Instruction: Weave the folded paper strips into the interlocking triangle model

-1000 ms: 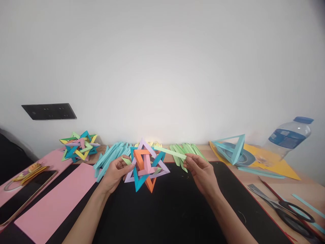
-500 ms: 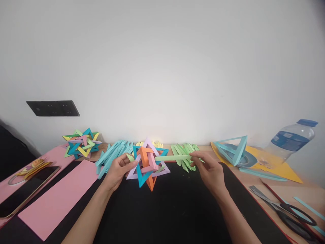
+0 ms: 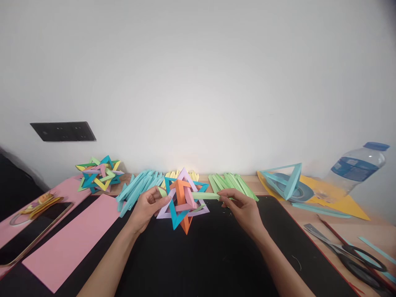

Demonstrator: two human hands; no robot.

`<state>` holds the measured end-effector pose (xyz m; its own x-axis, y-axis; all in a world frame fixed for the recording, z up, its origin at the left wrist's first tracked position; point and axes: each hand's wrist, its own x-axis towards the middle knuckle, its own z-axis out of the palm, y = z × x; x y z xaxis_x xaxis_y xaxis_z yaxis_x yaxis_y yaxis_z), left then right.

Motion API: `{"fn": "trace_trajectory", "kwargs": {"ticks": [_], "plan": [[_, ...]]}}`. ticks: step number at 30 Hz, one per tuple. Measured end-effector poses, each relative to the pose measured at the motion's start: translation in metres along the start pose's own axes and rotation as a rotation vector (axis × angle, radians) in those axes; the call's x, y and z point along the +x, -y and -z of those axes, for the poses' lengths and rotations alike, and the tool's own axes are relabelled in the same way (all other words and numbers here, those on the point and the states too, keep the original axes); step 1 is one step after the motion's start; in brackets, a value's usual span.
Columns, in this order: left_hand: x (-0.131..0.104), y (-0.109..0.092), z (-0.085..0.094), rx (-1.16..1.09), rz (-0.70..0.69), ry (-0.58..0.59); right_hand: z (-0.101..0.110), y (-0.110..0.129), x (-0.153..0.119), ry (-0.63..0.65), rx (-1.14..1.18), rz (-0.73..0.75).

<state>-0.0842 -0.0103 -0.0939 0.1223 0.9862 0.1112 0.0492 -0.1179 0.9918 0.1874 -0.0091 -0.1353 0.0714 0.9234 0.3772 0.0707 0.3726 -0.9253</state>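
Note:
My left hand (image 3: pixel 149 208) pinches the left side of a paper star model (image 3: pixel 182 192) made of interlocked purple, blue, orange and pink frames, above the black mat (image 3: pixel 198 264). A light green end shows at its fingertips. To the right, my right hand (image 3: pixel 243 209) holds the right end of a folded light green strip (image 3: pixel 206 196) between thumb and fingers. The strip's left end reaches into the model, beside the pink part. Behind my right hand lies a pile of green strips (image 3: pixel 232 183).
Blue strips (image 3: pixel 139 189) and yellow strips (image 3: pixel 193 175) lie along the wall. A finished star (image 3: pixel 100 175), pink paper (image 3: pixel 72 241) and phone (image 3: pixel 34 233) are left. Right are a blue paper frame (image 3: pixel 292 183), tape roll (image 3: pixel 301 193), scissors (image 3: pixel 343 251) and bottle (image 3: pixel 355 167).
My right hand has moved left toward the model, and less of the green strip shows between them. The model has shifted slightly right with my left hand.

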Motion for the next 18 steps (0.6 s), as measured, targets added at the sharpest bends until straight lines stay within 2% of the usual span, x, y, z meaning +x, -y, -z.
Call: {"fn": "trace_trajectory", "kwargs": {"ticks": [4, 9, 13, 18], "plan": [[-0.002, -0.005, -0.004, 0.024, -0.007, 0.033, -0.007, 0.003, -0.003, 0.039, 0.064, 0.039], [-0.005, -0.004, -0.007, 0.093, -0.023, 0.041, -0.014, 0.007, -0.007, 0.080, 0.024, 0.028], [-0.008, -0.005, -0.011, 0.147, -0.045, -0.005, -0.016, 0.011, -0.009, 0.103, 0.051, 0.032], [-0.009, -0.006, -0.017, 0.130, -0.083, -0.121, -0.017, 0.014, -0.011, 0.143, -0.046, 0.164]]}}
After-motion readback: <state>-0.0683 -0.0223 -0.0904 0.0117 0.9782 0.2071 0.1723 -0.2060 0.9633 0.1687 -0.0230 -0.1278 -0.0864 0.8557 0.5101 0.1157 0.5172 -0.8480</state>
